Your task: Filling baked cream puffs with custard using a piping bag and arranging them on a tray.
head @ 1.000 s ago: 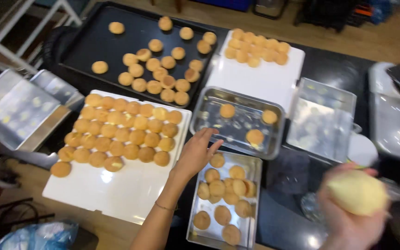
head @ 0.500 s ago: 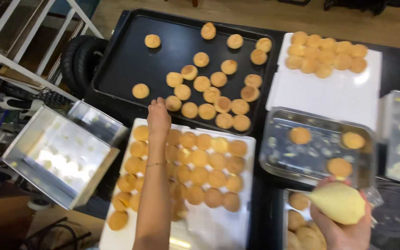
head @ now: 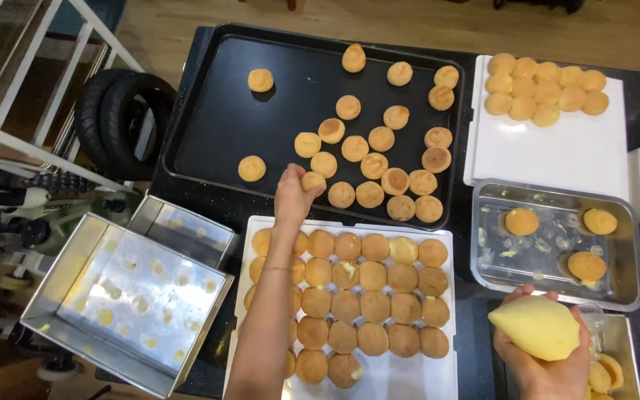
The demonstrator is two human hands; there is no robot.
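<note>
I see my left hand [head: 292, 198] stretched forward over the near rim of the large black rectangular baking tray [head: 209, 141], fingers curled together and pinching one small round golden puff bun [head: 313, 181] at the tray's near edge. That bun sits just beside the loose cluster of other golden buns [head: 379, 159] scattered across the tray. My forearm crosses the white rectangular board [head: 416, 378] below, which carries tight rows of browner buns [head: 368, 300].

My right hand [head: 550, 355] is low at the right, fingers wrapped from beneath around a pale yellow cream-filled piping bag [head: 538, 327], its tip pointing left. Just beyond it lies a shiny square metal pan [head: 553, 296] with three buns in it, and farther back a second white board [head: 557, 152] with a bunch of buns at its far edge. Two empty-looking metal pans [head: 127, 296], speckled with yellow dabs, sit left of the near board.
</note>
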